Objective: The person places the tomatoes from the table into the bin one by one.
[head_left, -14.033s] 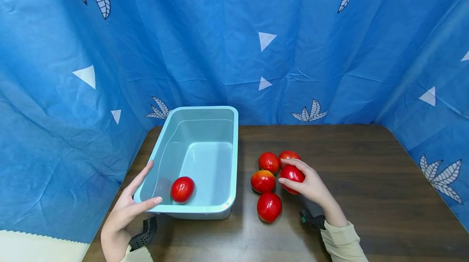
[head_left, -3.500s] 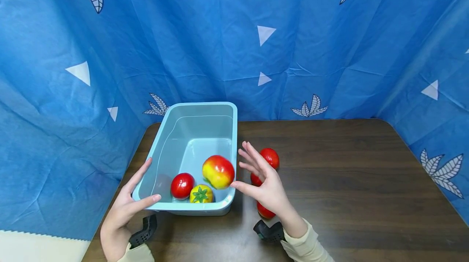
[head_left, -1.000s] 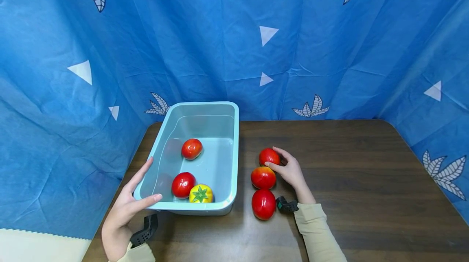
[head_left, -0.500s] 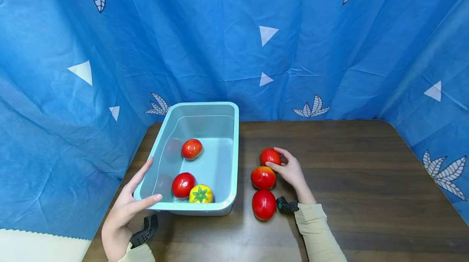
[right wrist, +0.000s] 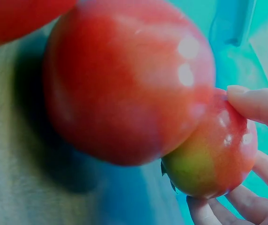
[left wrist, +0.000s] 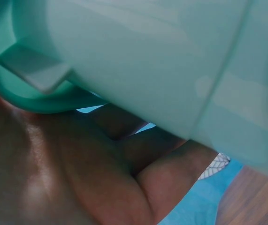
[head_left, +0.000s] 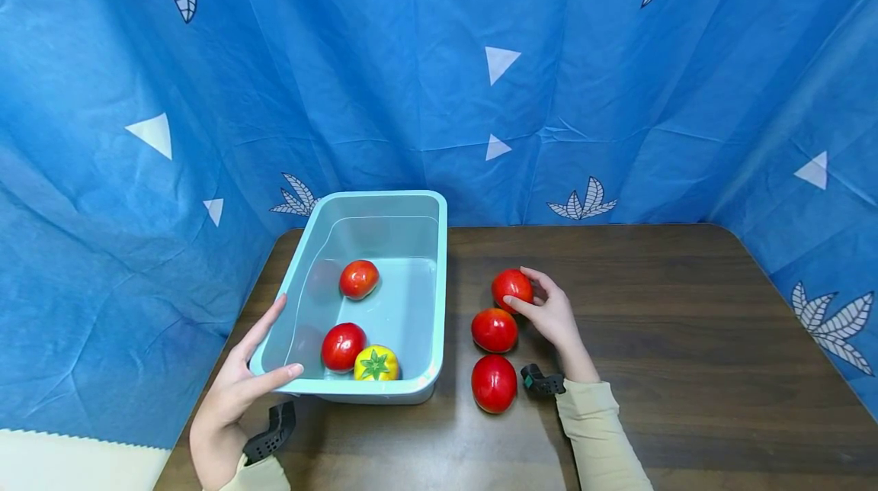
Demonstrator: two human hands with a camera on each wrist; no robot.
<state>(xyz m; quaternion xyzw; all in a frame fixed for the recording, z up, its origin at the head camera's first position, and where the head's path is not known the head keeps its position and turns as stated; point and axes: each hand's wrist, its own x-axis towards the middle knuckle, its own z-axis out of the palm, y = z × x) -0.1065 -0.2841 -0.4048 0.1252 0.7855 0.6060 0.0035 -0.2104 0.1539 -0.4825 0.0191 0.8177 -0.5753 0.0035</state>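
Note:
My right hand (head_left: 552, 316) pinches a red tomato (head_left: 512, 289) between thumb and fingers. In the right wrist view this tomato (right wrist: 209, 154) shows a yellow-green patch and a green calyx tip. Just in front of it on the table lies a second tomato (head_left: 495, 330), and a third tomato (head_left: 494, 384) sits nearest me. With the thumb over the rim, my left hand (head_left: 229, 399) grips the near left corner of a light blue plastic tub (head_left: 440, 285). In the left wrist view, fingers (left wrist: 171, 173) lie against the tub's outer wall (left wrist: 162, 61).
Inside the tub are two red tomatoes, one far (head_left: 359, 280) and one near (head_left: 343, 347), beside a yellow one with a green calyx (head_left: 376, 363). A brown wooden table (head_left: 686, 338) extends to the right. Blue patterned cloth (head_left: 411, 94) encloses the back and sides.
Since 14 seconds ago, two more tomatoes have come into the tub. Over the last second my right hand shifts slightly right and away with its tomato, and the one beside it turns. The left hand stays.

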